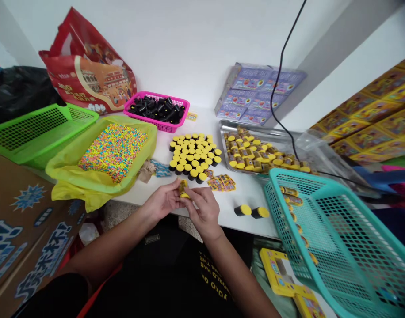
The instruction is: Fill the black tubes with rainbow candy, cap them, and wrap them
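Note:
Between both hands, just above the table's front edge, is a small cylinder container (183, 187) with a yellow cap and a printed yellow label. My left hand (165, 199) is closed around its left side. The fingers of my right hand (202, 207) press on it from the right. Behind the hands stands a cluster of black containers with yellow caps (194, 154). A small pile of printed yellow labels (222, 182) lies right of that cluster. Two unlabelled black containers (252, 211) with yellow caps are tilted on the table to the right of my right hand.
Left are a candy-filled tub (136, 174) lined in yellow plastic and a green basket (40, 152). A pink basket (172, 128) holds black containers. Right are a metal tray (224, 132) of labelled containers and a turquoise basket (272, 194). A black cable (282, 57) hangs down.

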Action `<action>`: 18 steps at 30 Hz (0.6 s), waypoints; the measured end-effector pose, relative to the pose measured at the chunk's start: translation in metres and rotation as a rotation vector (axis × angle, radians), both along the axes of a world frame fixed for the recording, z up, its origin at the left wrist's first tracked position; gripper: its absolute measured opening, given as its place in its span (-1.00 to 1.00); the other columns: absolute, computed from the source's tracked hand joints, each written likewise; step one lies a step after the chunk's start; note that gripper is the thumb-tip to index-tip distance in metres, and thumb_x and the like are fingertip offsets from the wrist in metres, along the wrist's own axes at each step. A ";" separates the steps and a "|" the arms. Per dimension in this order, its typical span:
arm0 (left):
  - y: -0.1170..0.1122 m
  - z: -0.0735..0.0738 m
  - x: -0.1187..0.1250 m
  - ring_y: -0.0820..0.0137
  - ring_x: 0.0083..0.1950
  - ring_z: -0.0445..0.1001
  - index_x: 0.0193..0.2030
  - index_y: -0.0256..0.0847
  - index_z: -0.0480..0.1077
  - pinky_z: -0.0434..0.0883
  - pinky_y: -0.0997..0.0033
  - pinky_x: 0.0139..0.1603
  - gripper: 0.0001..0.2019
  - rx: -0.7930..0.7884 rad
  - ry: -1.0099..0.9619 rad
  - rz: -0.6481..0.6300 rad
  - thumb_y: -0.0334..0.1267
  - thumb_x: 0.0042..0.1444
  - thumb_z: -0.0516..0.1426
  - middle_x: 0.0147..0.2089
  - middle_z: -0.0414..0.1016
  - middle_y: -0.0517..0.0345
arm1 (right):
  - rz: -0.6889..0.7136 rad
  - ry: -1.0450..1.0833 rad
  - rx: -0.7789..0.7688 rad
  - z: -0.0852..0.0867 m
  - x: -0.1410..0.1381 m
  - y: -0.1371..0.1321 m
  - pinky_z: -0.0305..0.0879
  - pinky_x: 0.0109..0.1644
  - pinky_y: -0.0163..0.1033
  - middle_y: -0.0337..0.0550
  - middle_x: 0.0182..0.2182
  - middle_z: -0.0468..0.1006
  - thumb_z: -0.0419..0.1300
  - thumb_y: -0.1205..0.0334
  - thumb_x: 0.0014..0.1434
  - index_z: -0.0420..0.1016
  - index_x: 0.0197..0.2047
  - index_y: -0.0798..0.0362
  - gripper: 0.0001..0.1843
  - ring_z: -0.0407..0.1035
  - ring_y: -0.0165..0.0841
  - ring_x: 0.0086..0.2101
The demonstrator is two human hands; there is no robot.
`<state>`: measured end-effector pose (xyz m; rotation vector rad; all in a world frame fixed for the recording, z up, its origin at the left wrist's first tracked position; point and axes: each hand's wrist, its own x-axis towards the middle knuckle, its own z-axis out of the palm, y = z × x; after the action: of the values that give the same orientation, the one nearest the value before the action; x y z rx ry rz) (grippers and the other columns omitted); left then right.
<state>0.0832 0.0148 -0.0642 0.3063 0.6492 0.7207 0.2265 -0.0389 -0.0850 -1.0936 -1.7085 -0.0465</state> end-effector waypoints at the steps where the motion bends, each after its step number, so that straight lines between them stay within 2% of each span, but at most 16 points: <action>1: 0.000 0.000 0.002 0.45 -0.47 0.46 -0.34 -0.33 0.48 0.39 0.42 -0.36 -0.84 -0.014 0.006 0.008 -0.26 0.11 0.28 -0.42 0.54 0.10 | 0.014 0.008 -0.006 -0.001 0.000 0.000 0.44 -0.21 -0.13 -0.09 -0.26 0.54 0.26 0.33 0.22 0.55 0.01 -0.05 -0.71 0.41 -0.27 -0.26; 6: -0.004 -0.002 0.010 0.43 -0.41 0.49 -0.34 -0.33 0.49 0.43 0.41 -0.26 -0.87 0.019 0.034 0.047 -0.29 0.15 0.26 -0.41 0.54 0.09 | 0.018 0.182 -0.124 -0.006 -0.001 0.000 0.47 -0.22 -0.16 -0.12 -0.26 0.52 0.24 0.32 0.25 0.53 0.03 -0.03 -0.72 0.44 -0.31 -0.27; 8: -0.008 -0.005 0.011 0.44 -0.41 0.49 -0.35 -0.33 0.49 0.44 0.40 -0.23 -0.86 0.031 0.025 0.045 -0.29 0.13 0.27 -0.41 0.54 0.10 | 0.019 0.191 -0.112 -0.007 0.000 0.000 0.46 -0.25 -0.17 -0.13 -0.29 0.53 0.23 0.33 0.25 0.54 0.01 -0.03 -0.73 0.44 -0.31 -0.29; 14: -0.014 -0.011 0.007 0.45 -0.43 0.48 -0.31 -0.32 0.50 0.44 0.40 -0.22 -0.88 0.022 0.006 -0.001 -0.29 0.11 0.29 -0.41 0.53 0.12 | 0.001 -0.096 0.123 -0.014 0.008 0.001 0.42 -0.18 -0.08 -0.07 -0.27 0.58 0.22 0.42 0.21 0.51 0.07 -0.01 -0.64 0.45 -0.24 -0.24; 18: -0.012 -0.010 0.005 0.46 -0.42 0.48 -0.26 -0.32 0.52 0.43 0.44 -0.25 -0.89 0.029 0.021 -0.007 -0.31 0.13 0.26 -0.36 0.55 0.10 | -0.050 -0.178 0.155 -0.015 0.010 0.001 0.41 -0.18 -0.08 -0.07 -0.27 0.57 0.25 0.40 0.20 0.48 0.07 0.00 -0.64 0.44 -0.23 -0.23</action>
<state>0.0886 0.0029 -0.0738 0.3426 0.6575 0.7216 0.2361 -0.0381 -0.1002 -1.0413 -1.8026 -0.3111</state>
